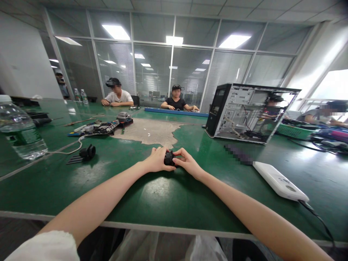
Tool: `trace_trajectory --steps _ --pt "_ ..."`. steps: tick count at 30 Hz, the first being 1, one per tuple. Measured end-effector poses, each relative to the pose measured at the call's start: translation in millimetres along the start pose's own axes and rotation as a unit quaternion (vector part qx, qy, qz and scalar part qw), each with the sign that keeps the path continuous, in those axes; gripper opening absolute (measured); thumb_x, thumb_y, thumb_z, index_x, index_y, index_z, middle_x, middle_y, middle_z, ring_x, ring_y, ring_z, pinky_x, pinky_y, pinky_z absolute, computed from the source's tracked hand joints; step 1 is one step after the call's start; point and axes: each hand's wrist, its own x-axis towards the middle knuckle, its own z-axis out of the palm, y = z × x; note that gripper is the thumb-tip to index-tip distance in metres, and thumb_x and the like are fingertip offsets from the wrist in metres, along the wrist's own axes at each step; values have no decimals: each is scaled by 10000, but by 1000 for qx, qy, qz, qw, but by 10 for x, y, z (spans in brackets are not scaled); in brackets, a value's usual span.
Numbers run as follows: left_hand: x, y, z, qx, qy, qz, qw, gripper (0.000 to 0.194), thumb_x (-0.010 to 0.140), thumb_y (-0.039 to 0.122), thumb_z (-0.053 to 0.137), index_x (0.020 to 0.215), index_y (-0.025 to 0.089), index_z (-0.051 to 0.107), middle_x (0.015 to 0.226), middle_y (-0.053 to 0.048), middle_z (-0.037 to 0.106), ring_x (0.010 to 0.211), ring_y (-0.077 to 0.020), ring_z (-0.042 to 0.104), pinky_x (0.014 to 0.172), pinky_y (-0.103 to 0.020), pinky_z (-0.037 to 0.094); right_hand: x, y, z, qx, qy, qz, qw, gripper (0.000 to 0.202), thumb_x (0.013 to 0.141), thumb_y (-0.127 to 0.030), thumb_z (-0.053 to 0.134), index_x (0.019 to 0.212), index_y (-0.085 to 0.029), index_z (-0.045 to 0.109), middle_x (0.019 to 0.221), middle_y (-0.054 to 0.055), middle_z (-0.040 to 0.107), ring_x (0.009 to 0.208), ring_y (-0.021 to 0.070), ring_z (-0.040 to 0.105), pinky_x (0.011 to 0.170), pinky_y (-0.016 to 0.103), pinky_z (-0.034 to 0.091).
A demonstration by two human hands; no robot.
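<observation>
Between my two hands is a small black part [169, 158], rounded and looking like plastic; its exact kind I cannot make out. My left hand [157, 160] wraps round its left side, fingers behind and thumb in front. On the right side, my right hand [186, 161] pinches it with thumb and fingers. Both hands are low over the green table [130, 195], near its front middle. To the left lies another black part [87, 152] with a round end and several flat prongs, apart from my hands.
An open computer case [214, 112] stands at the right, with a white power bank [280, 180] and its cable in front. A circuit board [95, 128] and a water bottle [23, 134] are at the left. A bare brown patch [152, 132] marks the tabletop. People sit across and at the right.
</observation>
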Motion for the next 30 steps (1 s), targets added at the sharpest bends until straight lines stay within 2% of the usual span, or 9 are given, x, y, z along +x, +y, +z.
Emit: trace_trajectory --steps 6,10,14,21,26,30 --pt "1 -9 7 2 6 7 1000 664 541 643 564 993 178 417 931 -63 509 853 -245 484 784 -375 306 6 -18 -2 -15 -2 31 999 349 663 -340 614 949 -212 460 994 30 502 739 113 546 716 307 453" --pt "-4 -10 7 3 5 15 1000 665 548 647 554 997 178 412 917 -60 510 848 -246 482 784 -378 305 -8 -23 4 -1 -8 3 1000 316 638 -311 645 870 -207 458 927 9 521 781 120 546 733 292 445" --pt "-4 -14 9 2 6 13 1000 665 550 651 548 998 178 414 914 -59 506 850 -247 479 782 -380 303 0 -22 20 16 5 3 1000 258 658 -331 621 811 -203 456 885 -10 510 686 95 539 651 260 452" --pt "7 -34 22 4 10 12 1000 689 536 675 540 992 172 417 917 -66 507 848 -247 477 782 -378 305 20 -10 3 -7 9 45 999 351 657 -320 619 950 -206 463 971 28 501 717 108 545 680 293 451" --pt "1 -34 20 5 4 12 1000 668 550 661 542 991 176 410 905 -58 510 852 -245 478 784 -373 308 3 -4 -9 20 -15 6 1000 335 620 -266 665 882 -201 467 917 1 535 796 121 552 750 286 437" --pt "2 -43 28 9 4 6 1000 676 547 674 531 989 177 410 902 -58 507 849 -246 475 780 -373 309 -3 -8 1 28 -5 9 1000 259 666 -287 622 866 -200 481 938 6 524 733 102 550 683 265 447"
